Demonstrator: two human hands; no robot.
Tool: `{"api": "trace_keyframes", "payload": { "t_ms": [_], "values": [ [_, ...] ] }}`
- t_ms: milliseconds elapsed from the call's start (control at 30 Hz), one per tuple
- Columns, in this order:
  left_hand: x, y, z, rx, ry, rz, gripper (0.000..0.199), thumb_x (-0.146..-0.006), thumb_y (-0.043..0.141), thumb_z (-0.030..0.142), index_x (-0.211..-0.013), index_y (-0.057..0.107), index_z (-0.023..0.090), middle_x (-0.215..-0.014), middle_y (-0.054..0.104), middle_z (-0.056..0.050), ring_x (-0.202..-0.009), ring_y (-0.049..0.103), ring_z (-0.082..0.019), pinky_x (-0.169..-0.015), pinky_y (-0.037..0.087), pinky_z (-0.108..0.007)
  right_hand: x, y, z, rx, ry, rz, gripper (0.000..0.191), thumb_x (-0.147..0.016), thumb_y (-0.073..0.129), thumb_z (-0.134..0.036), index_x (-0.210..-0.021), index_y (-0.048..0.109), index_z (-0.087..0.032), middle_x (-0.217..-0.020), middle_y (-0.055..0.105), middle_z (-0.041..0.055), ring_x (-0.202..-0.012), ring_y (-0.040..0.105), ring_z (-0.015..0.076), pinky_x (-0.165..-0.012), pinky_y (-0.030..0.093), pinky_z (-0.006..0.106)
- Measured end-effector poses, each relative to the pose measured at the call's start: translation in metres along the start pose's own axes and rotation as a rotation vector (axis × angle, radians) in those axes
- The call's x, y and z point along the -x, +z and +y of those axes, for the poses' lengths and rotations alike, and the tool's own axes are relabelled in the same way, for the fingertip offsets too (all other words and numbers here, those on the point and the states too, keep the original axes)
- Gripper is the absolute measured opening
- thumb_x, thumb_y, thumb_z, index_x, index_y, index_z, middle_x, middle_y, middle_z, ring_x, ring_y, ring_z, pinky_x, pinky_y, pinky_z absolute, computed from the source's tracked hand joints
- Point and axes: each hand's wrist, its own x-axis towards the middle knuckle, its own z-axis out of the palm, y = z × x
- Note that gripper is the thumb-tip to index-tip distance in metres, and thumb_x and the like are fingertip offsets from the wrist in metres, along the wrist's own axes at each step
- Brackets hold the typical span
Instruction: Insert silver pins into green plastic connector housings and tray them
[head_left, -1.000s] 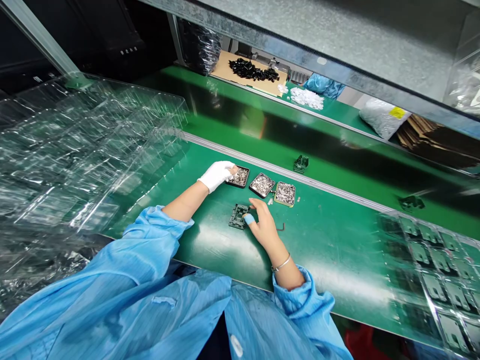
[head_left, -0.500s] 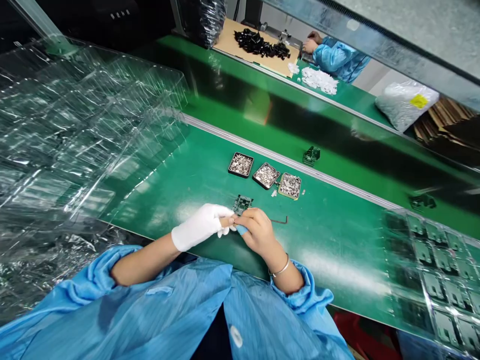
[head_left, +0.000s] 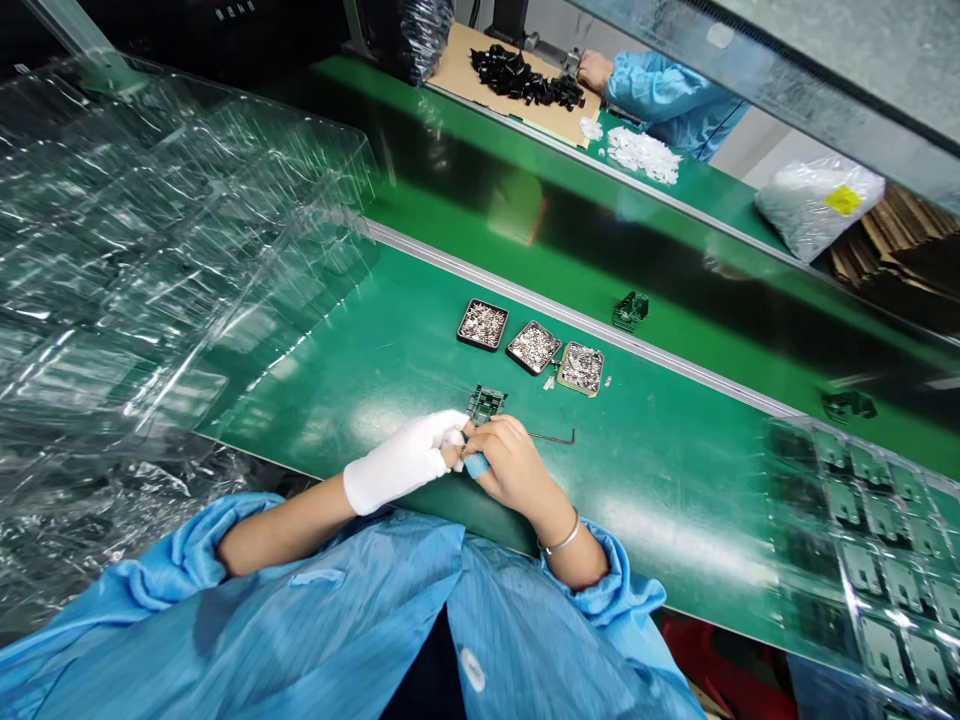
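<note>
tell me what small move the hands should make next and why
Perhaps ease the left hand and right hand forward to the square green piece: both meet just on its near side, seemingly around something too small to make out, so the reach would be short.

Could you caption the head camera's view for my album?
Gloved left hand meets right hand beside a green part, with three trays of metal bits beyond.

Three dishes [head_left: 477,345], one hex key [head_left: 559,439]
Beyond the hex key: all three dishes, one white bag [head_left: 814,210], one co-worker's hand [head_left: 595,72]; just left of it: one board [head_left: 486,402], one gloved hand [head_left: 411,452], one bare hand [head_left: 513,464].
</note>
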Motion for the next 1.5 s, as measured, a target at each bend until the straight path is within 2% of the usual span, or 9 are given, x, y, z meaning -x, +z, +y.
{"api": "trace_keyframes", "payload": {
  "t_ms": [200,400,500,600,667,733,933,1100,1500],
  "values": [
    [-0.003,0.003,-0.002,0.133,0.02,0.035,0.025,-0.071,0.052,0.025,-0.095,0.046,0.02,-0.066,0.049,0.006,-0.057,0.049,-0.012,-0.056,0.04,-0.023,0.0,-0.002,-0.001,-0.188,0.111,0.01,0.016,-0.089,0.045,-0.012,-0.099,0.055,-0.02,-0.094,0.061,0.0071,-0.09,0.059,0.0174,-0.078,0.051,0.031],
    [0.0,0.005,0.004,0.115,0.036,-0.001,0.022,-0.077,0.051,0.026,-0.097,0.045,0.019,-0.066,0.056,0.004,-0.061,0.054,-0.013,-0.061,0.044,-0.025,0.001,-0.008,-0.001,-0.209,0.175,-0.027,0.021,-0.086,0.043,-0.008,-0.098,0.054,-0.021,-0.095,0.06,0.0074,-0.09,0.058,0.0177,-0.078,0.051,0.032],
    [-0.003,-0.001,0.002,0.03,0.129,0.102,0.027,-0.083,0.051,0.037,-0.102,0.046,0.017,-0.068,0.058,0.002,-0.061,0.055,-0.014,-0.062,0.046,-0.027,0.001,-0.013,0.004,-0.154,0.229,0.028,0.015,-0.086,0.045,-0.01,-0.092,0.053,-0.021,-0.089,0.06,0.006,-0.086,0.057,0.018,-0.077,0.049,0.032],
    [-0.016,-0.007,-0.011,-0.194,0.277,0.256,0.054,-0.077,0.061,0.05,-0.116,0.047,0.015,-0.097,0.064,-0.009,-0.085,0.062,-0.021,-0.075,0.052,-0.034,0.002,-0.016,0.011,-0.128,0.358,0.164,0.011,-0.087,0.046,-0.013,-0.086,0.053,-0.021,-0.084,0.06,0.0039,-0.082,0.057,0.0174,-0.075,0.047,0.032],
    [-0.029,-0.007,-0.022,-0.397,0.309,0.264,0.07,-0.069,0.07,0.047,-0.125,0.045,0.014,-0.123,0.056,-0.016,-0.114,0.055,-0.03,-0.095,0.048,-0.044,0.001,-0.015,0.017,-0.126,0.434,0.227,0.01,-0.086,0.047,-0.014,-0.084,0.053,-0.021,-0.082,0.059,0.003,-0.08,0.057,0.017,-0.074,0.047,0.032],
    [-0.039,-0.004,-0.03,-0.528,0.278,0.229,0.067,-0.071,0.07,0.038,-0.128,0.044,0.014,-0.133,0.05,-0.018,-0.126,0.047,-0.032,-0.106,0.04,-0.048,0.001,-0.013,0.021,-0.119,0.474,0.249,0.01,-0.086,0.048,-0.015,-0.082,0.054,-0.021,-0.082,0.06,0.003,-0.08,0.058,0.0172,-0.076,0.047,0.032],
    [-0.041,0.008,-0.032,-0.504,0.38,0.247,0.045,-0.078,0.06,0.025,-0.12,0.047,0.015,-0.116,0.055,-0.012,-0.112,0.054,-0.026,-0.099,0.046,-0.043,0.002,-0.006,0.026,-0.094,0.436,0.25,0.01,-0.086,0.049,-0.016,-0.084,0.058,-0.021,-0.102,0.062,0.0087,-0.101,0.058,0.0213,-0.091,0.046,0.04],
    [-0.035,0.009,-0.026,-0.501,0.48,0.261,0.039,-0.079,0.057,0.024,-0.115,0.047,0.013,-0.109,0.054,-0.011,-0.104,0.055,-0.024,-0.094,0.048,-0.04,0.003,-0.002,0.022,-0.055,0.389,0.156,0.01,-0.089,0.048,-0.019,-0.088,0.058,-0.022,-0.106,0.062,0.0081,-0.104,0.058,0.0203,-0.108,0.033,0.049],
    [-0.031,0.011,-0.02,-0.539,0.45,0.252,0.044,-0.076,0.058,0.025,-0.116,0.047,0.014,-0.111,0.055,-0.012,-0.106,0.055,-0.026,-0.096,0.047,-0.042,0.004,0.0,0.019,-0.043,0.394,0.16,0.012,-0.086,0.046,-0.015,-0.09,0.055,-0.022,-0.105,0.063,0.0076,-0.102,0.058,0.0197,-0.108,0.033,0.049]
  ]
}}
